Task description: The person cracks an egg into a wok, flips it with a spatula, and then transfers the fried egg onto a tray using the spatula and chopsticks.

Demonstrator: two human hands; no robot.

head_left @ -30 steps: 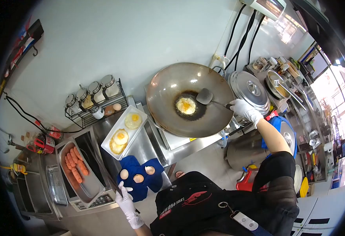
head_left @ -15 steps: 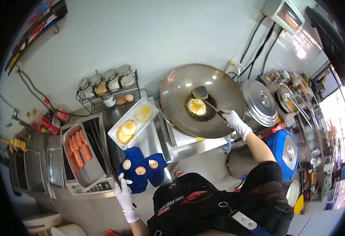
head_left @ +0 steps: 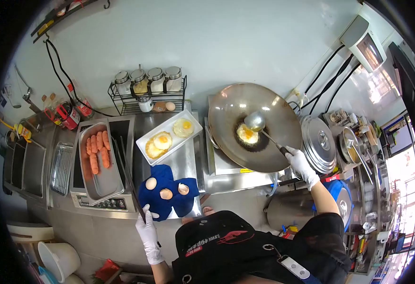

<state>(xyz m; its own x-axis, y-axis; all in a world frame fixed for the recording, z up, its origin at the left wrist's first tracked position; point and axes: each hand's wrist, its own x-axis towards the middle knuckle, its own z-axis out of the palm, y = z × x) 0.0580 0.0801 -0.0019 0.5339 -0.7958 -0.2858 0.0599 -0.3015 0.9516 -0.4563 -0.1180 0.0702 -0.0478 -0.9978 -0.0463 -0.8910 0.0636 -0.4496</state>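
Observation:
A large wok (head_left: pixel 231 104) stands on the stove with a fried egg (head_left: pixel 246 135) in dark oil near its middle. My gloved right hand (head_left: pixel 300 163) is closed round the dark handle of a metal ladle (head_left: pixel 255 121), whose bowl overlaps the egg's upper right edge. Gloved too, my left hand (head_left: pixel 147 229) grips long dark chopsticks (head_left: pixel 130 182), which slant up to the left beside the blue cloth (head_left: pixel 184 206). On that cloth lie eggshells (head_left: pixel 166 193). Behind it, a white tray (head_left: pixel 173 147) holds several fried eggs (head_left: pixel 162 140).
Sausages (head_left: pixel 94 161) lie in a metal tray (head_left: pixel 115 183) on the left cooktop. A black rack (head_left: pixel 114 98) with jars and an egg is against the wall. Right of the wok stands a lidded pot (head_left: pixel 319 142). A white bucket (head_left: pixel 59 260) is at the lower left.
The ladle has turned over and moved onto the egg's edge, with my right hand following. The camera view has shifted and rotated. My left hand still holds the chopsticks.

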